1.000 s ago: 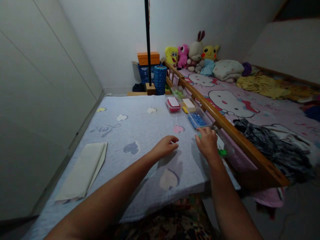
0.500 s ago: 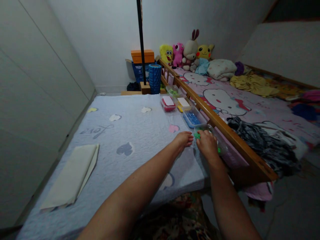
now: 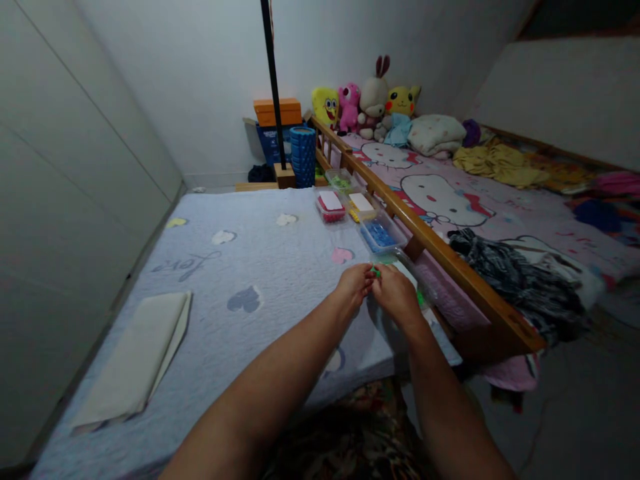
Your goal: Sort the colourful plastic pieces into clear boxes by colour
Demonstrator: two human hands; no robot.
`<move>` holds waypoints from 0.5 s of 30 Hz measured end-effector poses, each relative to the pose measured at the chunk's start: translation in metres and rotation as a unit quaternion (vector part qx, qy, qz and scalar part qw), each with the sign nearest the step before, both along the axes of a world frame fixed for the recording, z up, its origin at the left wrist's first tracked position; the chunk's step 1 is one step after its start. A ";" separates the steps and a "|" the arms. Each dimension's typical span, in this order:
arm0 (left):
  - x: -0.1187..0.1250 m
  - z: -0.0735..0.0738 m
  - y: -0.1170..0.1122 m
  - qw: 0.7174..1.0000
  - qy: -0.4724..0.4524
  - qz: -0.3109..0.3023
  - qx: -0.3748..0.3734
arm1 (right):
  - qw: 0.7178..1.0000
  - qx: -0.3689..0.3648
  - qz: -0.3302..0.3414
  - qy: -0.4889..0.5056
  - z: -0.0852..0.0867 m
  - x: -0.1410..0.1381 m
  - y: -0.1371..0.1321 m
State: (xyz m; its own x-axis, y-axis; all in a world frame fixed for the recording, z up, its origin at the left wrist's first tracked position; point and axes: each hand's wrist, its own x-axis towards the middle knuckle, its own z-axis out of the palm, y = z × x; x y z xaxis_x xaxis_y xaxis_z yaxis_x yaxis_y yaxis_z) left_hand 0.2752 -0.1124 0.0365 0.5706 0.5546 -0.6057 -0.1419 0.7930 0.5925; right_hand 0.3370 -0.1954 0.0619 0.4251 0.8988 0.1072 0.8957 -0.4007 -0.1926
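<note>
Since the earlier frame, the right hand (image 3: pixel 396 293) is coming up from the green box (image 3: pixel 425 277), and the left hand (image 3: pixel 356 280) is moving rightward to meet it. Now the right hand is pinching one small green piece (image 3: pixel 376 272), just beside this box, above the surface (image 3: pixel 295 257). The left fingertips are meeting at the same piece; whether they are also gripping it, I cannot tell. On the cloth covering the surface, one grey script word (image 3: pixel 187 265) is showing, seemingly "Love". The blue carton (image 3: pixel 267 141) behind is carrying white lettering, too small for reading. In total five clear boxes (image 3: pixel 400 233) are standing along the bed rail (image 3: pixel 417 225), and three of them are holding white cards (image 3: pixel 329 200). Four large plush toys (image 3: pixel 374 100) are sitting on the bed (image 3: pixel 385 187).
</note>
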 end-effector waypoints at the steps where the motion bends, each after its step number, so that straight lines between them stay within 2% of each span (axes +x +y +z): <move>1: -0.004 0.000 0.001 1.000 0.001 0.007 -0.001 | 1.000 0.013 0.016 0.018 0.001 0.000 0.000; 4: -0.023 0.000 0.007 0.999 0.003 0.032 0.002 | 0.996 0.073 0.041 0.038 0.002 0.009 -0.001; 8: -0.057 0.001 0.022 0.997 0.004 0.074 0.014 | 0.989 0.147 0.008 -0.010 -0.004 0.028 -0.004; 11: -0.086 0.002 0.033 0.993 0.008 0.111 0.030 | 0.992 0.127 0.004 0.024 -0.011 0.030 0.000; 15: -0.124 0.000 0.047 0.987 0.015 0.152 0.058 | 0.984 0.077 0.050 0.155 -0.017 0.009 0.017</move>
State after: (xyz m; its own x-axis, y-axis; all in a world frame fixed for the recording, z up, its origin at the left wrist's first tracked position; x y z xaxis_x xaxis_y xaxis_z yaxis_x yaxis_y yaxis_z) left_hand 0.1514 -0.0650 0.0361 0.3504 0.7635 -0.5425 -0.3438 0.6436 0.6838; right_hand 0.3459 -0.1782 0.0450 0.3687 0.9212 0.1245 0.8181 -0.2580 -0.5140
